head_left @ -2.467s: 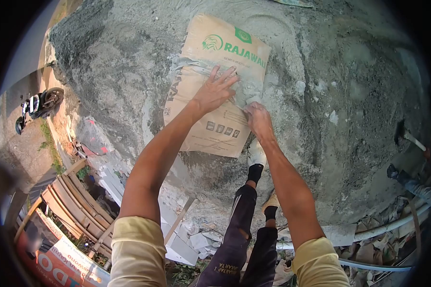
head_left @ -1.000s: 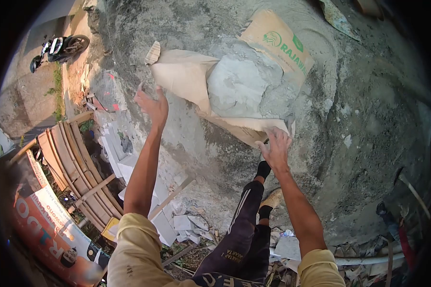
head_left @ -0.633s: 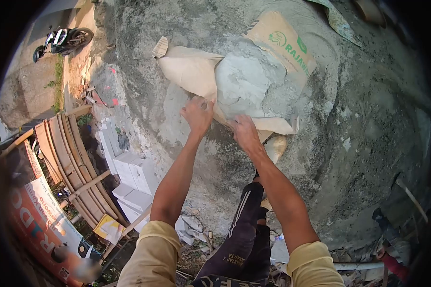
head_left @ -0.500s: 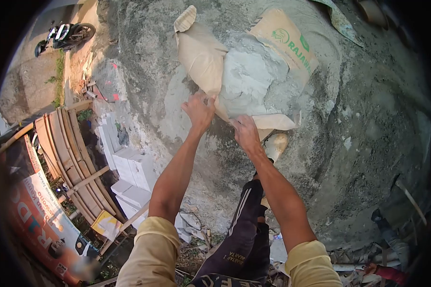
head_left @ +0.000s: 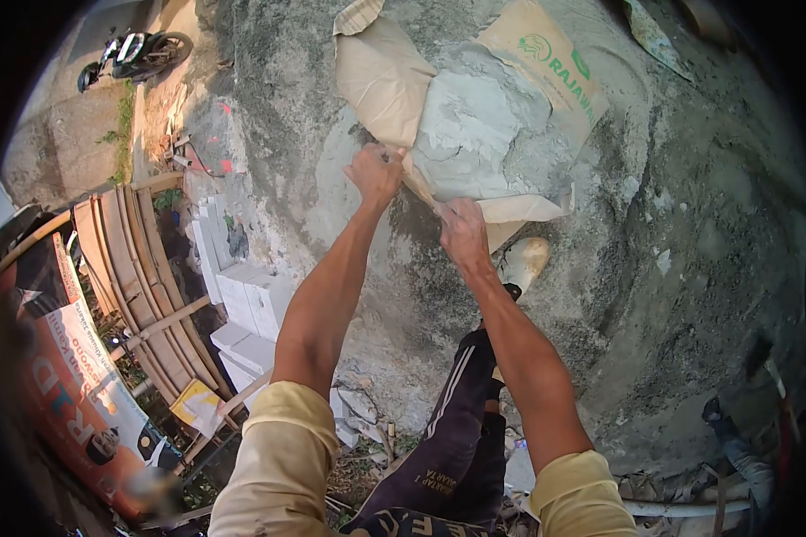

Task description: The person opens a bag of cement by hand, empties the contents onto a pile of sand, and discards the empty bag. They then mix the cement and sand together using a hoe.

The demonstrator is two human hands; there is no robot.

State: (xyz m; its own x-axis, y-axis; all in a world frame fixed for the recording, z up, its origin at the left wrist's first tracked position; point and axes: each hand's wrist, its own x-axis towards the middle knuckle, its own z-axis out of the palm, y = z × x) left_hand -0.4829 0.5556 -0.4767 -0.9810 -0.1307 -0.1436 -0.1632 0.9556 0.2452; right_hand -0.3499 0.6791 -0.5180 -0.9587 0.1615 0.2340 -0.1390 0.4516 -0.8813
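A torn brown paper sack [head_left: 383, 80] lies open on the rough grey ground, with grey powder [head_left: 484, 125] heaped in its middle. Green lettering shows on its upper right flap. My left hand [head_left: 376, 173] is closed on the sack's lower left edge, just under the folded flap. To the right and slightly lower, my right hand [head_left: 465, 231] pinches the near edge of the same sack. Between the two hands runs a narrow strip of folded paper. The fingertips are partly hidden by the paper.
My shoe [head_left: 526, 264] stands just below the sack. White blocks [head_left: 251, 300] are stacked at left, beside bamboo slats [head_left: 139, 268] and a banner [head_left: 90, 403]. A motorcycle [head_left: 139, 55] is at upper left. Another person's leg [head_left: 741, 456] shows at lower right.
The sack and both hands appear slightly higher in the view. Both hands keep their grip on the sack's edge, and the surroundings have shifted a little with the camera.
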